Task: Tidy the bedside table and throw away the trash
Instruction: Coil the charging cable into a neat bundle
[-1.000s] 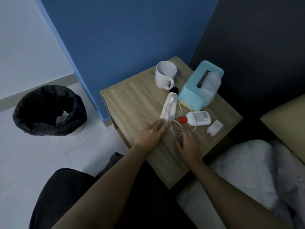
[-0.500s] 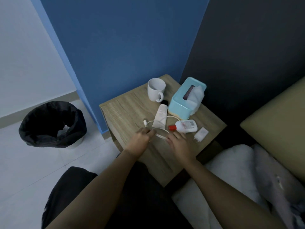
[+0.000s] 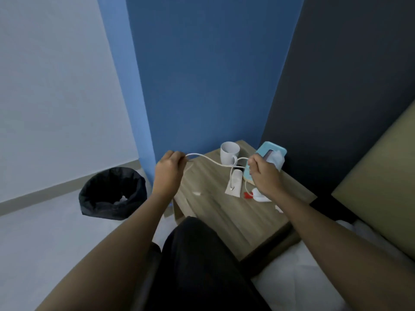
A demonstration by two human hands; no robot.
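A white charging cable (image 3: 211, 161) stretches in the air above the wooden bedside table (image 3: 215, 212), held by both hands. My left hand (image 3: 168, 173) grips one end at the table's left edge. My right hand (image 3: 263, 173) grips the other part in front of the light blue tissue box (image 3: 272, 151); loose loops hang below it. On the table lie a white tube (image 3: 234, 185), a white bottle with a red cap (image 3: 253, 195) partly hidden by my right wrist, a white mug (image 3: 229, 152) and a small white scrap (image 3: 197, 193).
A black-lined trash bin (image 3: 112, 194) with some white trash inside stands on the floor left of the table. A blue wall is behind the table, a dark wall to the right. White bedding (image 3: 314, 277) and a tan headboard (image 3: 381, 176) lie at the right. My dark-trousered knee (image 3: 197, 254) is below.
Both hands took hold of the cable on the table and lifted it, moving apart so it stretches between them. The camera tilted upward.
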